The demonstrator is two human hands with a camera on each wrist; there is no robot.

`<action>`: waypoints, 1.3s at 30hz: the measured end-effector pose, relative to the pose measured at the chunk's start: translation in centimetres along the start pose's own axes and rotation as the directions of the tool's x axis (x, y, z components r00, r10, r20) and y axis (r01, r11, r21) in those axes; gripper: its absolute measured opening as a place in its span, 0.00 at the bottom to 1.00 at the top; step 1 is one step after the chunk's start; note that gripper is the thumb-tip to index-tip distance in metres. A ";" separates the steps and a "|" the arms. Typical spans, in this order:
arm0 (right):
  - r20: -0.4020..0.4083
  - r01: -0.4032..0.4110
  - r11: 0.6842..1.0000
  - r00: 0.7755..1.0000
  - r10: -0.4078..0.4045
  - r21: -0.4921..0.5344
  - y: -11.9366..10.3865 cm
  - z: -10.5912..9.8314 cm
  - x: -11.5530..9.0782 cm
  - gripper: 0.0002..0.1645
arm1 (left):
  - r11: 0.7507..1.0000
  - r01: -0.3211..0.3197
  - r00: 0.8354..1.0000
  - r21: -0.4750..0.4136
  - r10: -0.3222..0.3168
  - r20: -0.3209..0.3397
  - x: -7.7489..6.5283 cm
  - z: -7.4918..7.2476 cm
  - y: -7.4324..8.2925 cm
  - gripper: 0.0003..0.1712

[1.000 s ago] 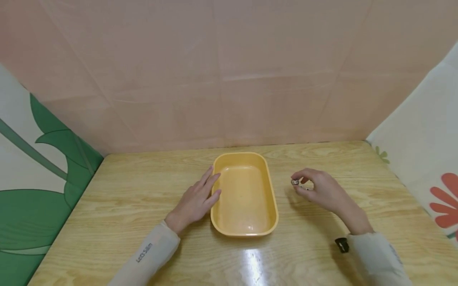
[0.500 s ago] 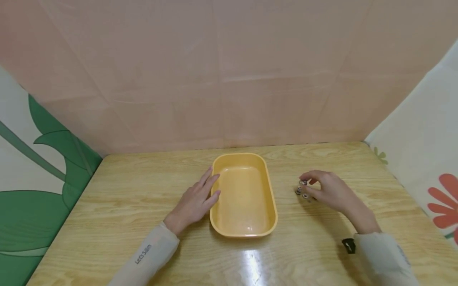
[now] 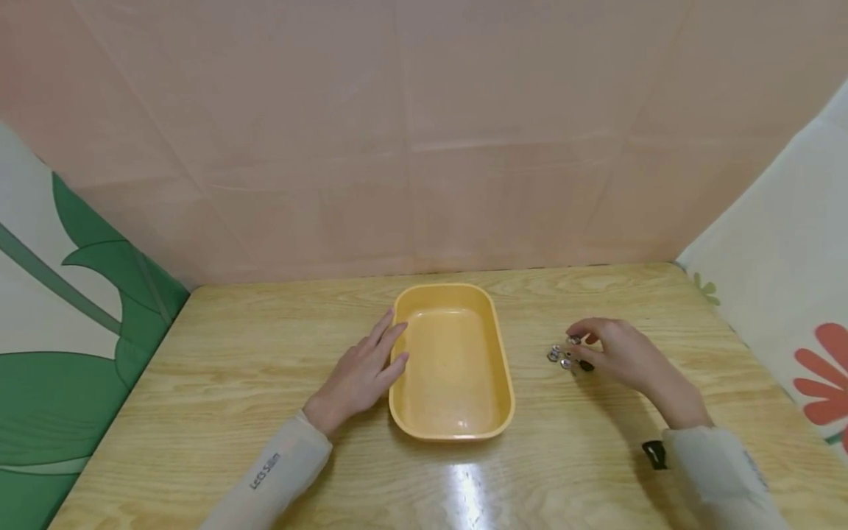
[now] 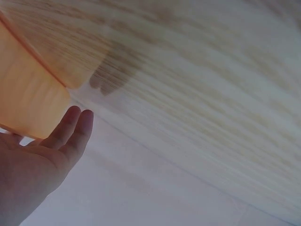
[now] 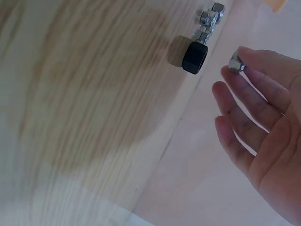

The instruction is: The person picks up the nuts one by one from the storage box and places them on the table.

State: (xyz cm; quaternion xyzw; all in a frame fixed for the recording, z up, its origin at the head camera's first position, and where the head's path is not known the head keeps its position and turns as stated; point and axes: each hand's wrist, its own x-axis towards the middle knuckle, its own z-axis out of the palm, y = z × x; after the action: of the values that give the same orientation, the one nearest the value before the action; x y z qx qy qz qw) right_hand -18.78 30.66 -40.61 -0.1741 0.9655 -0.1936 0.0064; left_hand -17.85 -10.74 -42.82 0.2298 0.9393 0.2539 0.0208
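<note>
My left hand [image 3: 358,372] rests at the left rim of a yellow plastic tray [image 3: 453,436], its fingers fairly straight. The left wrist view shows those fingers against the tray's outer side [image 4: 28,89]. To the right of the tray, my right hand [image 3: 612,353] pinches a small shiny metal nut [image 5: 236,62] between thumb and fingertips, raised off the table. Several more metal nuts [image 3: 554,353] lie in a small cluster just left of the right fingers. A black ring-shaped nut [image 5: 194,58] sits beside them, partly behind the thumb in the head view.
The wooden table [image 3: 265,331] meets a pink-covered wall [image 3: 411,184] at the back. Patterned cloth panels [image 3: 768,294] close off both sides. A small black piece [image 3: 654,455] shows at the right sleeve's cuff.
My right hand has moved to the right with the nut pinched in it, bringing the cluster of nuts and the black ring-shaped nut into sight. The left hand and tray have stayed put.
</note>
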 end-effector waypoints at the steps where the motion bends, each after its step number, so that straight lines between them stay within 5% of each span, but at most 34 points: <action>1: 0.006 -0.003 1.000 1.000 0.003 -0.001 0.1 0.0 0.0 0.16 | 1.000 -0.001 1.000 0.000 0.001 -0.001 0.0 0.0 0.0 0.34; 39: 0.079 -0.073 0.996 0.994 0.077 -0.057 1.5 0.9 0.5 0.11 | 1.000 0.001 1.000 0.018 -0.001 -0.002 0.1 0.2 -0.3 0.34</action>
State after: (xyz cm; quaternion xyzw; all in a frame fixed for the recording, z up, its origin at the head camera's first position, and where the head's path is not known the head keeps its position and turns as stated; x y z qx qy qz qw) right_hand -19.65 31.42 -41.95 -0.1456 0.9752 -0.1598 0.0479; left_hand -18.07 -10.85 -43.13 0.2290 0.9417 0.2458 0.0180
